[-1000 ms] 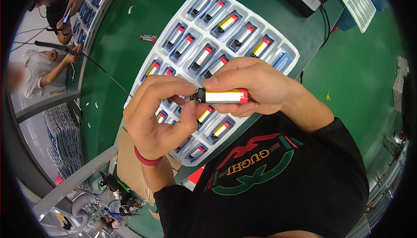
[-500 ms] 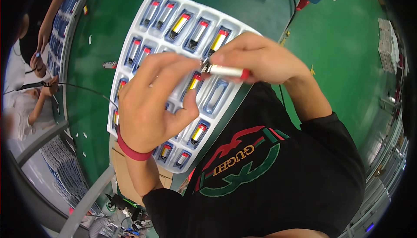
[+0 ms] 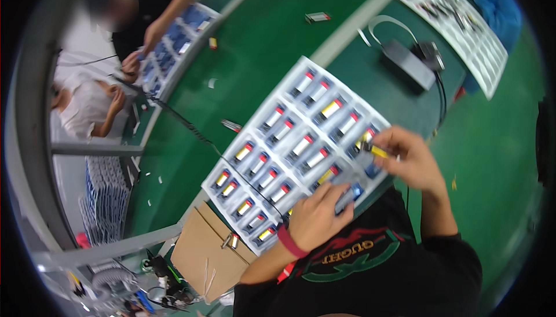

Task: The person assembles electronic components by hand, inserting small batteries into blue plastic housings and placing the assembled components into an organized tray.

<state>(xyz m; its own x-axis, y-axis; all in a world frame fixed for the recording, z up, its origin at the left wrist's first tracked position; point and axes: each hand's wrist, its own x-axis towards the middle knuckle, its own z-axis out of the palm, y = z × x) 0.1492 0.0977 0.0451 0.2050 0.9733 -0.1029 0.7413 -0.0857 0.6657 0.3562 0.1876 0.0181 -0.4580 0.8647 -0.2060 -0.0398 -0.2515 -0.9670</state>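
A white moulded tray (image 3: 255,134) lies on the green table, with small batteries in its pockets, their bodies silver-white or yellow with red ends. My right hand (image 3: 410,158), at the tray's right corner, pinches a battery with a yellow side (image 3: 377,150) between thumb and fingers; its dark end points left. My left hand (image 3: 317,217), with a red band (image 3: 289,242) at the wrist, rests over the tray's near edge, fingers stretched out beside a bluish pocket (image 3: 351,194). Part of the near row is hidden under this hand.
A black coiled cable (image 3: 191,126) crosses the tray. Behind stands a black power adapter (image 3: 407,65) with a cord. Another tray (image 3: 457,27) lies at the far right, near a person in blue. Cardboard (image 3: 205,253) lies near left. Co-workers handle a tray (image 3: 179,48) at the far left.
My hands, which met around a battery above the tray, have moved apart. My left hand has come down to the near edge. The view has shifted, showing more of the tray and far table.
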